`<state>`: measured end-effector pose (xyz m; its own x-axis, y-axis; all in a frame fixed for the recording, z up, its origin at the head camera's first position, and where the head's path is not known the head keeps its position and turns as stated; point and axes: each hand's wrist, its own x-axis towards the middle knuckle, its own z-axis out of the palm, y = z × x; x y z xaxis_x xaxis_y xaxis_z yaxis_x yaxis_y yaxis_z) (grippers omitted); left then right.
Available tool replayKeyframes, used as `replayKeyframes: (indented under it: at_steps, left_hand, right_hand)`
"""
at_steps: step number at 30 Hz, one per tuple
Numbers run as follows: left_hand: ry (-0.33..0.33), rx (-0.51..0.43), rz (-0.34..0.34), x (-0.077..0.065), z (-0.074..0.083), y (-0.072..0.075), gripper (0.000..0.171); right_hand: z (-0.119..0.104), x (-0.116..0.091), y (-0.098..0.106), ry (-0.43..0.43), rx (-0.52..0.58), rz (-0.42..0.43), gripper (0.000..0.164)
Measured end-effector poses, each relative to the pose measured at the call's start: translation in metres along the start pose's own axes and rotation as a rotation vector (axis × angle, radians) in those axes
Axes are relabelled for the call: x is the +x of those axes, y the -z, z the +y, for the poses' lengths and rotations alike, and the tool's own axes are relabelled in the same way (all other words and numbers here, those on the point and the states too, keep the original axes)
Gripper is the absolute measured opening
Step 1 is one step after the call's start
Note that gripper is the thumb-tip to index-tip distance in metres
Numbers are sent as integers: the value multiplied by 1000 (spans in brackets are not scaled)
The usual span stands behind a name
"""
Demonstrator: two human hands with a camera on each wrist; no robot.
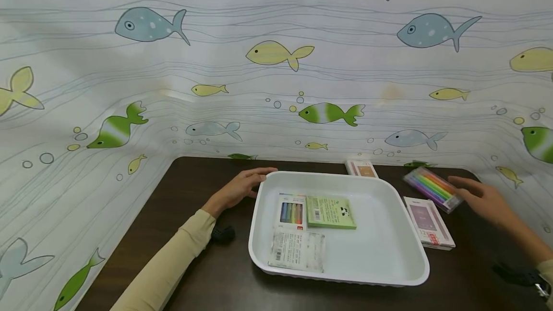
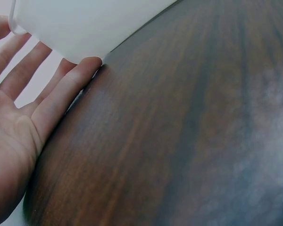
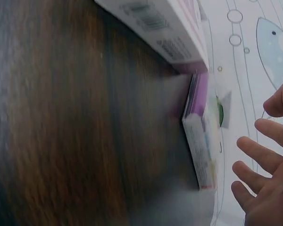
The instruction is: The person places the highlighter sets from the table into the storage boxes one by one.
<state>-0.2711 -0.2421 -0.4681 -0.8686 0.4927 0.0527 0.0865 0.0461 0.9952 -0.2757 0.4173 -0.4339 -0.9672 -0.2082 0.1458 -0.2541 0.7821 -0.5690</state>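
Note:
A white plastic tray (image 1: 380, 248) lies on the dark table, with my left hand (image 1: 244, 186) at its far left corner. In the left wrist view the left hand's fingers (image 2: 49, 106) are fairly straight and touch the tray's outer wall. On the right, my right hand (image 1: 486, 200) is beside a clear pack of rainbow-coloured pens or pencils (image 1: 434, 187). The right wrist view shows that hand's fingers spread, apart from the pack (image 3: 198, 136). Inside the tray are a box of coloured sticks (image 1: 291, 211), a green box with a panda (image 1: 331, 212) and a pale printed box (image 1: 298, 251).
A white box with a purple panel (image 1: 429, 223) lies just right of the tray. Behind the tray's far rim is a white box with an orange panel (image 1: 362, 168). A fish-patterned sheet (image 1: 276, 18) rises behind the wooden table (image 1: 173, 205) and along its sides.

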Motion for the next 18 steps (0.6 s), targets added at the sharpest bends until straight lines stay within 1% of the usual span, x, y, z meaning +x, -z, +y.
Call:
replayKeyframes:
  at_steps: [3,8,11,15,18]
  left_hand:
    - [7,1,-6,-1,2,0,47]
    - [7,-1,-10,-1,-2,-4,49]
    - [2,5,-10,-1,-2,-3,49]
    - [1,7,-5,-1,-2,0,48]
    - [4,6,-5,-1,-1,1,48]
  right_hand:
    - [8,-1,-1,14,-8,25,52]
    - [25,-8,-5,-58,-54,43,55]
    - [32,-6,-4,-112,-88,23,62]
    - [35,-2,-2,-181,-136,-28,74]
    - [35,0,-2,-197,-155,-66,79]
